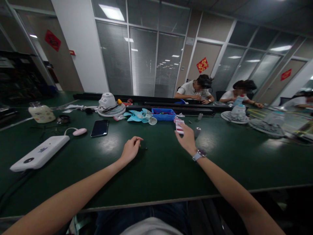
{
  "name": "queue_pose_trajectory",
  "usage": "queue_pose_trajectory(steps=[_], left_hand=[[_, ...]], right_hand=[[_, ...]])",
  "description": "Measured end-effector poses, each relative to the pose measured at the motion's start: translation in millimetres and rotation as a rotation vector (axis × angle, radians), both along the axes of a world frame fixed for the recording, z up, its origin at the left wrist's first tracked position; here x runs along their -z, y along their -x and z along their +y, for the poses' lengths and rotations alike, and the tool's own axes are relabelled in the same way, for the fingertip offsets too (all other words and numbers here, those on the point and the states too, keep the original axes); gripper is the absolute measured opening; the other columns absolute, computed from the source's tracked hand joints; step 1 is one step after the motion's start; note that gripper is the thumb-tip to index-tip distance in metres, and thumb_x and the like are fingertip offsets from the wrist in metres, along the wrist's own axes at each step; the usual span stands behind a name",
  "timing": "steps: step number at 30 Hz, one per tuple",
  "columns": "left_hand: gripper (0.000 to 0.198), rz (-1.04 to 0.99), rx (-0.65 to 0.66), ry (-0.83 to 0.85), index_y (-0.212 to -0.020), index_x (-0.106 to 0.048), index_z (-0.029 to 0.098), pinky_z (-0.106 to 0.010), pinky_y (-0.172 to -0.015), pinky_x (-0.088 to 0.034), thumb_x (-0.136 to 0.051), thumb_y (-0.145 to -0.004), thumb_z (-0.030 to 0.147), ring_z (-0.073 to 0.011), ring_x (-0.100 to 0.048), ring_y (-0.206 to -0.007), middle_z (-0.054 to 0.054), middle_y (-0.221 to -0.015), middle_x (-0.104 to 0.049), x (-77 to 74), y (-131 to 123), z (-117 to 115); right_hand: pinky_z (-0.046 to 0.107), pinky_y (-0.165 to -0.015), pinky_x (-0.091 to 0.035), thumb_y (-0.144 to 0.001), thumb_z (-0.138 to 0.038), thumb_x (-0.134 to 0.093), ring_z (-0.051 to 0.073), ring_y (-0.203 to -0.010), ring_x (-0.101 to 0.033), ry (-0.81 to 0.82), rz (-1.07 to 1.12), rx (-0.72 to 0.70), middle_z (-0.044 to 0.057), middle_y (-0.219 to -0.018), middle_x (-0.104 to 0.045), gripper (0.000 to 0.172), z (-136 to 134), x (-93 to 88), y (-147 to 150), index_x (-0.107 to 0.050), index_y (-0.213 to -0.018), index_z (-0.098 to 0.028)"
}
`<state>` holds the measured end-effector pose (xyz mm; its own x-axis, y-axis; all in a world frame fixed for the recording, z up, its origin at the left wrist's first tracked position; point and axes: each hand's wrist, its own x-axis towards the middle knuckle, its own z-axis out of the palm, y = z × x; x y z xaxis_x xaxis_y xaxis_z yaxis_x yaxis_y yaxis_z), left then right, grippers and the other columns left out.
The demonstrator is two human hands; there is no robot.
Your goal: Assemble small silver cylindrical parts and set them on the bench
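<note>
My left hand (131, 150) hovers low over or rests on the green table, fingers loosely bent and the index finger pointing right. A small dark thing (146, 148) lies just right of it, too small to name; I see nothing held in this hand. My right hand (187, 138) reaches forward, thumb and fingers apart, over a white-and-red flat packet (179, 127). Its fingertips overlap the packet and may touch it. Beside this hand stands a small metallic cylinder (197, 132). Just beyond are a blue bin (163, 114) with small parts and light-blue fan blades (138, 116).
A white fan head (107, 101) lies at the back left. A phone (99, 128), a white power bank-like box (40, 153) and a jar (41, 112) are on the left. More fan parts (236, 115) lie at right, with two people working across the table.
</note>
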<state>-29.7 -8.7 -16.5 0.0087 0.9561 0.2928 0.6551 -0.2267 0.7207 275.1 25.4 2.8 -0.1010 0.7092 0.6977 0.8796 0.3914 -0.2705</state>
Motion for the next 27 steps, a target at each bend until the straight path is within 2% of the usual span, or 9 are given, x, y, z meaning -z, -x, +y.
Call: queue_pose_trajectory(steps=[2, 4, 7, 10, 12, 16, 20, 23, 27], left_hand=[[0.035, -0.007, -0.014, -0.007, -0.103, -0.066, 0.020, -0.030, -0.069, -0.046, -0.037, -0.090, 0.033, -0.0214, -0.065, -0.080, -0.003, -0.078, -0.068, 0.7, -0.1, 0.2], [0.034, -0.011, -0.020, -0.013, -0.103, -0.066, 0.020, -0.030, -0.070, -0.047, -0.037, -0.090, 0.032, -0.0210, -0.065, -0.080, -0.003, -0.078, -0.068, 1.7, -0.1, 0.6], [0.033, -0.010, -0.022, -0.020, -0.101, -0.065, 0.021, -0.029, -0.069, -0.047, -0.036, -0.090, 0.031, -0.0203, -0.065, -0.078, -0.002, -0.078, -0.069, 3.2, -0.1, 1.5], [0.032, -0.009, -0.018, -0.023, -0.100, -0.065, 0.020, -0.029, -0.069, -0.046, -0.037, -0.089, 0.031, -0.0204, -0.065, -0.077, -0.002, -0.077, -0.068, 4.4, -0.2, 2.3], [0.032, -0.008, -0.011, -0.025, -0.100, -0.065, 0.020, -0.029, -0.069, -0.046, -0.038, -0.089, 0.031, -0.0204, -0.065, -0.078, -0.002, -0.077, -0.068, 4.8, -0.2, 2.5], [0.032, -0.003, -0.002, -0.026, -0.101, -0.065, 0.020, -0.029, -0.069, -0.046, -0.037, -0.089, 0.031, -0.0201, -0.065, -0.078, -0.002, -0.078, -0.068, 4.7, -0.7, 2.1], [0.032, 0.004, -0.008, -0.020, -0.100, -0.065, 0.021, -0.028, -0.067, -0.046, -0.038, -0.089, 0.032, -0.0197, -0.064, -0.076, -0.002, -0.077, -0.068, 3.2, -1.3, 1.3], [0.032, 0.008, -0.008, -0.017, -0.099, -0.066, 0.021, -0.028, -0.066, -0.045, -0.038, -0.089, 0.032, -0.0195, -0.064, -0.075, -0.002, -0.077, -0.068, 2.5, -1.0, 1.3], [0.032, 0.011, 0.005, -0.013, -0.099, -0.067, 0.021, -0.028, -0.066, -0.045, -0.039, -0.089, 0.032, -0.0199, -0.064, -0.076, -0.002, -0.076, -0.068, 2.1, 0.4, 1.5]], right_hand=[[0.047, -0.110, -0.032, -0.095, -0.038, -0.047, 0.024, -0.133, -0.042, 0.125, -0.078, -0.318, 0.009, -0.141, -0.050, 0.041, -20.6, 1.2, 36.7, -0.052, -0.133, -0.026], [0.048, -0.111, -0.030, -0.095, -0.039, -0.047, 0.023, -0.139, -0.035, 0.258, -0.166, -0.576, 0.005, -0.149, -0.043, 0.042, -39.0, 5.3, 65.5, -0.050, -0.136, -0.032], [0.049, -0.113, -0.027, -0.096, -0.039, -0.047, 0.024, -0.143, -0.028, 0.403, -0.249, -0.774, 0.004, -0.155, -0.033, 0.043, -55.3, 12.2, 87.5, -0.048, -0.139, -0.035], [0.052, -0.113, -0.025, -0.098, -0.039, -0.043, 0.026, -0.143, -0.028, 0.466, -0.285, -0.794, 0.006, -0.154, -0.032, 0.042, -57.8, 15.6, 90.8, -0.047, -0.140, -0.033], [0.052, -0.112, -0.027, -0.098, -0.038, -0.042, 0.026, -0.141, -0.032, 0.451, -0.285, -0.778, 0.007, -0.152, -0.038, 0.043, -55.3, 15.4, 89.9, -0.047, -0.140, -0.030], [0.044, -0.106, -0.038, -0.096, -0.032, -0.050, 0.022, -0.129, -0.049, 0.338, -0.238, -0.736, 0.006, -0.134, -0.059, 0.035, -48.9, 13.5, 91.3, -0.059, -0.129, -0.027], [0.039, -0.096, -0.045, -0.093, -0.029, -0.056, 0.020, -0.111, -0.063, 0.285, -0.176, -0.712, 0.004, -0.116, -0.070, 0.024, -46.7, 14.4, 94.2, -0.070, -0.112, -0.027], [0.036, -0.092, -0.047, -0.091, -0.027, -0.058, 0.018, -0.100, -0.067, 0.290, -0.133, -0.692, 0.001, -0.106, -0.073, 0.020, -47.3, 14.9, 93.4, -0.073, -0.105, -0.028], [0.036, -0.090, -0.049, -0.091, -0.023, -0.056, 0.018, -0.097, -0.067, 0.227, -0.108, -0.588, 0.000, -0.106, -0.073, 0.023, -36.1, 8.3, 76.3, -0.071, -0.107, -0.027]])
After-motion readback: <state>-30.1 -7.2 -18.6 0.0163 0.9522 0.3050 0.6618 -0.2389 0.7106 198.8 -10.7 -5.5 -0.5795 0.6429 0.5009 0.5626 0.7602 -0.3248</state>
